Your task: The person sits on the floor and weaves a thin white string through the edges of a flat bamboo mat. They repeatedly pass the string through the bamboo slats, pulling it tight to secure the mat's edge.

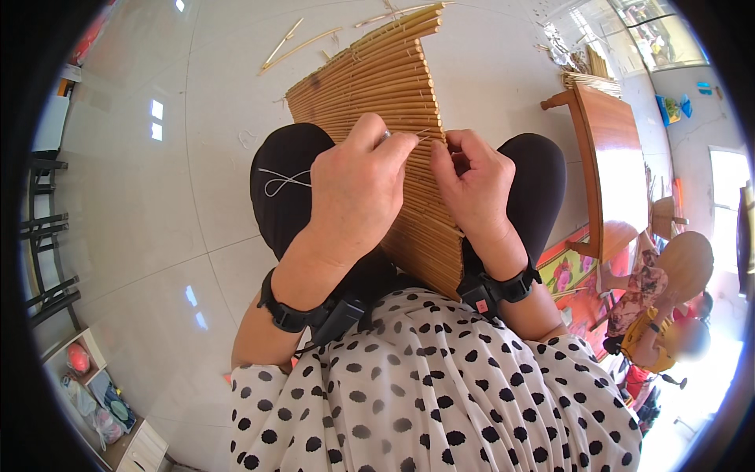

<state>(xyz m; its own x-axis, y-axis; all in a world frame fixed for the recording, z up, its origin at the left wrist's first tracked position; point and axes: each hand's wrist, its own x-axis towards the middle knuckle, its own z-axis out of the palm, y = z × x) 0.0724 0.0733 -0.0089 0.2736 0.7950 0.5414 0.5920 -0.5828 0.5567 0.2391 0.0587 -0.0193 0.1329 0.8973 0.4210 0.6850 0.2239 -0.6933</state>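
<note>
A mat of thin tan reeds (370, 86), laid side by side and bound with thread, stands between my knees and slants away from me. My left hand (362, 177) is closed in a pinch over its middle, holding a thin pale cord. One loop of the cord (287, 182) trails out over my left knee, and fine strands run from the fingertips to the mat's right edge. A small shiny bit shows between those fingers, too small to name. At that right edge, my right hand (476, 177) has thumb and fingers closed on the reed ends.
Loose reeds (303, 49) lie on the pale tiled floor beyond the mat. To the right stands a brown wooden table (609, 157), with a reed bundle (594, 79) behind it. Another person (649, 338) sits at the far right. Dark chairs (47, 228) and a low cabinet (134, 448) line the left.
</note>
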